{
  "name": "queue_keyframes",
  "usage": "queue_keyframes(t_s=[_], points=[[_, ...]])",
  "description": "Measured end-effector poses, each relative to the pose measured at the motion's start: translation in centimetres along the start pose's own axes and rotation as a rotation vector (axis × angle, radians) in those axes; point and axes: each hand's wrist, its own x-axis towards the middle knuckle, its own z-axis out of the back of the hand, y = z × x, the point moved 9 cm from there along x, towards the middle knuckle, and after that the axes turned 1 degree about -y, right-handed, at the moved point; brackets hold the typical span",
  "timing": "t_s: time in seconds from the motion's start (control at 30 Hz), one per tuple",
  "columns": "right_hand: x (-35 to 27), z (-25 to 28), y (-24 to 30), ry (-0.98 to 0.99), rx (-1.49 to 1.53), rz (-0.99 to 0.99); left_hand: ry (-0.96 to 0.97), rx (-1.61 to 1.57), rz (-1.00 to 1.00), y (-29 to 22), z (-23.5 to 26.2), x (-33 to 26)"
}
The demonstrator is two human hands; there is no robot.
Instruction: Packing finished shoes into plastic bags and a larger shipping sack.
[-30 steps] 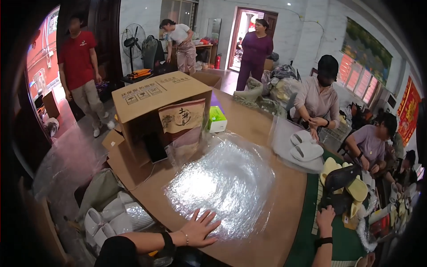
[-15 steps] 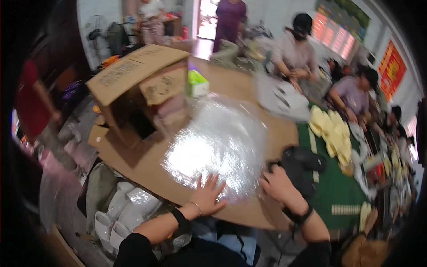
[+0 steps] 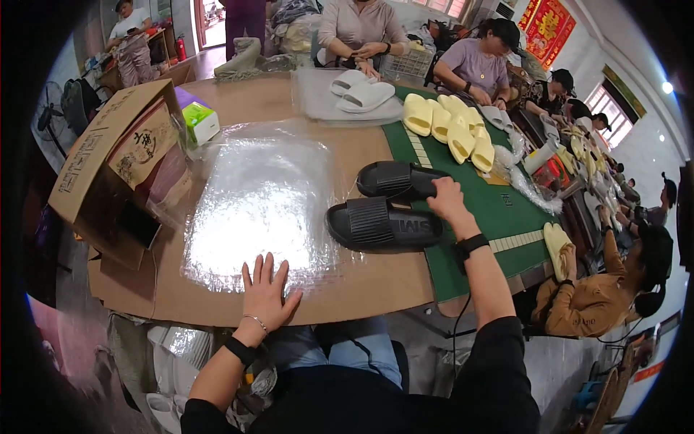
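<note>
A stack of clear plastic bags lies flat on the brown table. My left hand rests palm down, fingers spread, on the near edge of the plastic. Two black slide sandals lie side by side to the right of the plastic: the nearer one and the farther one. My right hand grips the right ends of the pair. A black band sits on each wrist.
An open cardboard box stands at the left, a green-and-white carton behind it. Yellow sandals lie on a green mat; white sandals sit on plastic at the far side. Several seated people work along the right and far edges.
The view swung right and down. My right hand has brought the pair of black sandals onto the table beside the plastic. My left hand stayed flat on the plastic's near edge.
</note>
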Motion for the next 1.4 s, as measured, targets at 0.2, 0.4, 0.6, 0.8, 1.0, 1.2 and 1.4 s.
queue_keyframes(t_s=[0.2,0.4,0.6,0.8,1.0,1.2,1.4], points=[[1.8,-6.0,5.0,0.132,0.307,0.252,0.049,-0.015,0.047,0.9,0.5,-0.2],[-0.5,-6.1,10.4,0.088,0.247,0.473,-0.016,0.021,0.006,0.9,-0.1,-0.4],[-2.7,-5.5,12.0,-0.106,0.320,0.551,-0.040,0.029,0.011,1.1,0.3,-1.4],[-7.0,-0.8,10.9,-0.188,0.703,0.344,-0.019,0.025,0.016,1.2,-0.7,-1.0],[-10.9,-1.0,11.2,0.031,0.262,0.176,0.079,0.061,-0.089,-1.9,0.7,-0.7],[-13.2,-3.4,9.0,0.181,0.065,0.107,0.290,-0.033,-0.216,-0.6,2.5,1.2],[-14.3,-4.4,9.5,0.128,0.043,0.316,0.298,0.001,-0.389,1.2,1.3,0.6]])
